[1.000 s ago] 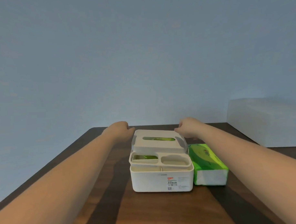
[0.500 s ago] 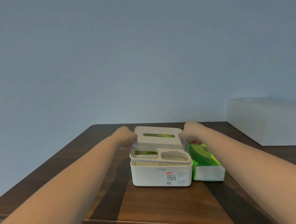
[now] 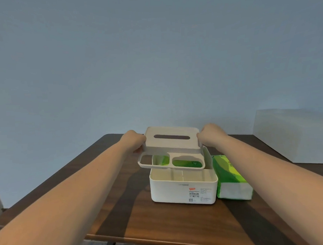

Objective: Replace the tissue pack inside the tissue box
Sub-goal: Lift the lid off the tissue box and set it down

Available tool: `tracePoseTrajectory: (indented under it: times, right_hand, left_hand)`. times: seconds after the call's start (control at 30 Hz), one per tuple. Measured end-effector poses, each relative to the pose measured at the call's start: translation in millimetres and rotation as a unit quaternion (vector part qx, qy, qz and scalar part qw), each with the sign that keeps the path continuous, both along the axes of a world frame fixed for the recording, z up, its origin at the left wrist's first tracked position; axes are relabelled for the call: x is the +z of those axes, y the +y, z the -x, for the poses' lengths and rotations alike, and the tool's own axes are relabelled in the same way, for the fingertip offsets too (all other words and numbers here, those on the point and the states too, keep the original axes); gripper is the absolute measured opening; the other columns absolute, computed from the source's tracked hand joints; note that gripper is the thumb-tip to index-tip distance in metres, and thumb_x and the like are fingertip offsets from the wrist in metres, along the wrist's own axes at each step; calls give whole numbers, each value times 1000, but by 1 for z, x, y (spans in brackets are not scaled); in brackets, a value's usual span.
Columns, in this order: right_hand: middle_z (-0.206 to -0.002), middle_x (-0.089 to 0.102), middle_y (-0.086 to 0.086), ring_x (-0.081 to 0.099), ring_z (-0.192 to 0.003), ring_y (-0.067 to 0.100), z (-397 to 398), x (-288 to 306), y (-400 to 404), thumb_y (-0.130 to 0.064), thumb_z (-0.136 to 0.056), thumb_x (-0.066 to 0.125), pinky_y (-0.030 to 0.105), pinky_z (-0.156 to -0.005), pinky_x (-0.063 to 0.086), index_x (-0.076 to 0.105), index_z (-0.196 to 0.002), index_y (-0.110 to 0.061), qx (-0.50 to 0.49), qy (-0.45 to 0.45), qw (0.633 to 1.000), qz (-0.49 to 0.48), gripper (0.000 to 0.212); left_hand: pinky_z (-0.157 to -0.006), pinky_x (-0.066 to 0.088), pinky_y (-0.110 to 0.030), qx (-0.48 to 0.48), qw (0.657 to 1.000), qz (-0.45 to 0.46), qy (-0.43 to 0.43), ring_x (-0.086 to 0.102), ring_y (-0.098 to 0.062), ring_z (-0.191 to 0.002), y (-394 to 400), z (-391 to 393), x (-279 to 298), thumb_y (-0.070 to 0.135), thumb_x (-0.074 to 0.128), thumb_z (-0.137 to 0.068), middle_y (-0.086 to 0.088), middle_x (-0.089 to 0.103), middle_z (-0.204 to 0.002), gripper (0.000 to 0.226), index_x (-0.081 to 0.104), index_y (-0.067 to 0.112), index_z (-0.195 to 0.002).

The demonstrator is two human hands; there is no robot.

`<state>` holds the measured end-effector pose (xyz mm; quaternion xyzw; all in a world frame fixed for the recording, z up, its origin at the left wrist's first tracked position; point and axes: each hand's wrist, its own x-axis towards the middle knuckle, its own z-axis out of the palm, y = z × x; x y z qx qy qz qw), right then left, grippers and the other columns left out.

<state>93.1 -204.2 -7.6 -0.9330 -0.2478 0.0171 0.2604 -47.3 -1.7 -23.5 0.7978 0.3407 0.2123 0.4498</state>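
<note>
The white tissue box base (image 3: 184, 190) stands on the wooden table, open at the top. Its white lid (image 3: 171, 146), with a dispensing slot and two openings in front, hangs above the base, shifted a little left. My left hand (image 3: 135, 142) grips the lid's left end and my right hand (image 3: 209, 136) grips its right end. A green tissue pack (image 3: 186, 162) shows inside the box through the lid's openings. A second green and white tissue pack (image 3: 230, 176) lies on the table, touching the box's right side.
The dark wooden table (image 3: 160, 221) ends close to me at its front edge. A pale translucent box (image 3: 293, 136) sits at the back right against the blue wall. Floor planks show below the table edge.
Both hands have lifted the lid off the box base; it now hangs above it. The view has tilted so the table sits lower in the frame.
</note>
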Motion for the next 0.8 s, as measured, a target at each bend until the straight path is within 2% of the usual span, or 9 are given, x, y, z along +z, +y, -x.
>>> tracePoseTrajectory:
  times: [0.03, 0.13, 0.2, 0.33, 0.5, 0.57, 0.63, 0.7, 0.8]
  right_hand:
    - [-68, 51, 7, 54, -78, 31, 3, 3, 5, -11, -85, 57, 25, -50, 35, 58, -67, -5, 5, 2, 1000, -7, 18]
    - [-77, 59, 11, 55, -75, 30, 16, 8, 25, -7, -79, 59, 24, -49, 36, 66, -78, -2, 28, 7, 999, -14, 9]
    - [-82, 62, 13, 55, -73, 30, 26, 10, 40, -5, -77, 59, 24, -50, 37, 63, -75, -4, 44, 7, 999, -6, 5]
    - [-70, 52, 7, 52, -75, 30, 49, 12, 70, -3, -76, 63, 26, -48, 34, 48, -61, -8, 68, 13, 997, 20, 21]
    - [-69, 48, 4, 53, -77, 30, 75, 13, 107, 2, -73, 66, 26, -49, 36, 47, -62, -9, 105, 8, 993, 51, 24]
    - [-68, 46, 4, 51, -76, 29, 81, 10, 124, -1, -81, 57, 25, -47, 33, 44, -62, -9, 117, -7, 992, 49, 24]
    - [-66, 44, 3, 50, -76, 29, 87, 6, 141, -4, -86, 50, 24, -47, 30, 42, -62, -10, 125, -29, 990, 53, 26]
    - [-65, 44, 3, 50, -74, 28, 91, 0, 156, -5, -87, 49, 24, -46, 29, 41, -62, -10, 132, -41, 988, 74, 28]
    - [-65, 45, 5, 48, -62, 24, 96, -11, 178, -5, -88, 52, 25, -46, 31, 42, -61, -9, 138, -26, 981, 136, 29]
  left_hand:
    - [-62, 42, -31, 9, 1000, 2, -9, 45, -26, -50, 4, 5, 1, 5, 50, -82, -13, 47, -54, 24, 45, 6, -59]
    - [-66, 43, -34, 35, 999, 13, -32, 45, -27, -54, 20, 20, 2, 5, 50, -77, -13, 46, -55, 19, 45, 5, -59]
    - [-69, 44, -35, 55, 997, 23, -39, 46, -28, -60, 33, 32, 1, 5, 50, -76, -13, 47, -56, 17, 47, 5, -60]
    - [-70, 44, -35, 90, 995, 25, -37, 48, -28, -60, 57, 55, -7, 1, 48, -79, -14, 48, -54, 21, 48, 5, -57]
    - [-70, 43, -35, 139, 990, 11, -3, 50, -30, -65, 91, 78, -20, 0, 47, -76, -17, 50, -59, 21, 47, 5, -56]
    - [-68, 42, -34, 151, 988, 0, 17, 49, -30, -62, 104, 86, -25, -1, 45, -78, -17, 52, -62, 21, 48, 5, -58]
    - [-59, 39, -30, 151, 987, -16, 49, 42, -26, -52, 112, 93, -30, -3, 43, -79, -13, 46, -55, 24, 43, 5, -57]
    - [-49, 30, -25, 148, 984, -31, 90, 35, -23, -44, 119, 99, -37, -4, 42, -77, -11, 40, -51, 25, 40, 6, -55]
    - [-48, 27, -25, 162, 980, -28, 116, 36, -23, -44, 128, 106, -50, -4, 43, -76, -11, 40, -49, 24, 40, 7, -54]
